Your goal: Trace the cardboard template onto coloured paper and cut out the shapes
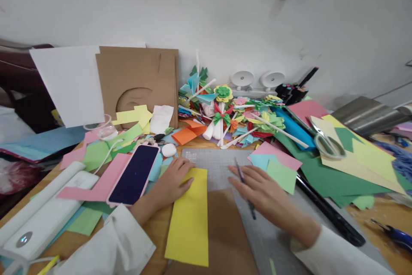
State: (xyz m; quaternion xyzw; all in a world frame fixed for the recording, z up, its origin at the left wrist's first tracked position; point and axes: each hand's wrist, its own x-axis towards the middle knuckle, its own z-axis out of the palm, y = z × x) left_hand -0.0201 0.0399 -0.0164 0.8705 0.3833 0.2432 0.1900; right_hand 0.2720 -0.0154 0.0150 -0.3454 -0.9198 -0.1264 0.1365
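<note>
1. Our left hand (175,182) is lying loosely flat on yellow paper (189,223), which is overlapping brown board (225,223).
2. Our right hand (264,193), fingers nearly straight, is holding a pen (240,171).
3. We're seemingly steadying paper; next is calling for firm pressure.

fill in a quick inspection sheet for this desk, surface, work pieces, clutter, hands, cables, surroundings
Surface: wooden table, with a grey cutting mat on part of it.
Job's things: yellow paper, partly over a brown sheet; dark pen-like tool, blurred.
Clutter: phone, scissors, paper flowers and many loose coloured papers around the mat.
Grip: left hand touches the yellow paper's upper left edge; right hand holds the dark pen-like tool above the mat.
Cables: white cable crosses papers left of the phone.
Surroundings: pale wall behind; brown boards stand near it.
</note>
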